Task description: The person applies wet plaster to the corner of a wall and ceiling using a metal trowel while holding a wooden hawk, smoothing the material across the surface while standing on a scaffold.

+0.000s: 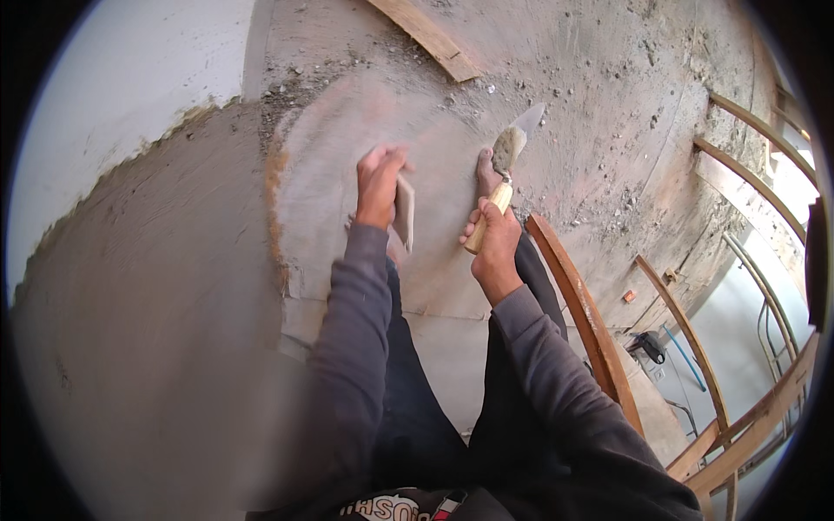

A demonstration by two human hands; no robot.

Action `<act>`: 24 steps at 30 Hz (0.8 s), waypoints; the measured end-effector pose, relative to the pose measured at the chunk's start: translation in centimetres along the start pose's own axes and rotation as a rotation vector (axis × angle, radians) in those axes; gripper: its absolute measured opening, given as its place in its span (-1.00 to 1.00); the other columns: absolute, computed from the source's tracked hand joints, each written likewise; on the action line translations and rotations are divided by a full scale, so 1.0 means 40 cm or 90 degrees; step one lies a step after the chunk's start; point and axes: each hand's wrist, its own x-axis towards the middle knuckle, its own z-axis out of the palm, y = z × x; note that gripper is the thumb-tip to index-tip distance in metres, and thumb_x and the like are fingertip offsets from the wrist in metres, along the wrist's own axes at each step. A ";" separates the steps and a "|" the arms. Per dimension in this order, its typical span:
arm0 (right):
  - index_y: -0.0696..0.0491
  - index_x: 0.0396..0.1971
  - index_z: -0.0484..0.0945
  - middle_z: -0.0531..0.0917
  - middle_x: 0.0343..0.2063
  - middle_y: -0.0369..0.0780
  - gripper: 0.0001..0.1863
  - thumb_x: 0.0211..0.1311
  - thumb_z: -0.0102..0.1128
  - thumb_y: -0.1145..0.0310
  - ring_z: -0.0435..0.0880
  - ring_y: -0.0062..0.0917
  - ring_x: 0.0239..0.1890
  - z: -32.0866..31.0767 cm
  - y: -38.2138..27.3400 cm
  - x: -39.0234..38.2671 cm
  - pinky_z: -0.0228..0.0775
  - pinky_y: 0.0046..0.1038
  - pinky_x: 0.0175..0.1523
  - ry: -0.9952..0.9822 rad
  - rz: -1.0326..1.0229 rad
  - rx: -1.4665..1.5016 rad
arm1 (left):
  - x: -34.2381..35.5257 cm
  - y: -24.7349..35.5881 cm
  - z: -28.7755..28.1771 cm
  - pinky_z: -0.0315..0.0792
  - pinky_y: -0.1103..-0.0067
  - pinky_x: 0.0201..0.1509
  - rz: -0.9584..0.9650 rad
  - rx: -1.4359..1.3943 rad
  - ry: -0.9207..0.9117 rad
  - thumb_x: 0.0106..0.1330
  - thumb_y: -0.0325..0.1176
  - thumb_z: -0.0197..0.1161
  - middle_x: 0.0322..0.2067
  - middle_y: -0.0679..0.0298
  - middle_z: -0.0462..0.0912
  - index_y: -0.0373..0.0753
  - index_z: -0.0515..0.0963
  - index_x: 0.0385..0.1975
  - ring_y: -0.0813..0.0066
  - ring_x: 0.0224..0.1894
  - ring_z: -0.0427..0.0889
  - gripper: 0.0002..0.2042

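My left hand (380,184) grips a flat rectangular plaster float (404,212), held on edge close to the grey plastered wall (148,286) on the left. My right hand (495,241) holds a pointed trowel (514,146) by its pale wooden handle (488,214); the blade points up and away and carries a lump of grey mortar. The two tools are a short way apart, not touching. My bare foot (486,174) shows on the floor between them, beside the trowel. Both forearms wear dark grey sleeves.
The dusty concrete floor (608,130) carries scattered rubble and a wooden plank (430,39) at the top. Wooden scaffold rails (586,317) curve along the right, with a drop beyond them. Smooth white wall (130,78) lies above the fresh plaster's ragged edge.
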 end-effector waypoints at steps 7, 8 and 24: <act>0.10 -0.35 0.39 0.44 -0.59 -0.25 -0.92 0.18 0.02 0.44 0.45 -0.57 -0.67 0.037 -0.090 0.021 0.34 -0.51 -0.62 0.000 0.031 0.071 | 0.260 0.060 0.190 0.33 0.67 -0.37 0.103 0.203 -0.020 0.19 -0.40 0.22 -0.47 0.23 0.64 -0.38 0.52 -0.06 0.64 -0.46 0.47 -0.67; 0.10 -0.35 0.39 0.44 -0.59 -0.25 -0.92 0.18 0.02 0.44 0.45 -0.57 -0.67 0.038 -0.096 0.025 0.34 -0.51 -0.62 -0.002 0.031 0.073 | 0.285 0.062 0.210 0.33 0.67 -0.38 0.115 0.230 -0.015 0.18 -0.40 0.22 -0.46 0.23 0.65 -0.37 0.51 -0.05 0.64 -0.46 0.46 -0.66; 0.15 -0.23 0.38 0.45 -0.56 -0.25 -0.83 0.20 0.02 0.44 0.45 -0.58 -0.66 0.035 -0.186 0.047 0.36 -0.52 -0.60 -0.009 0.080 0.197 | 0.574 0.011 0.293 0.47 0.43 -0.06 0.334 0.712 0.129 0.05 -0.31 0.22 -0.36 0.19 0.70 -0.17 0.60 -0.07 0.27 -0.23 0.65 -0.62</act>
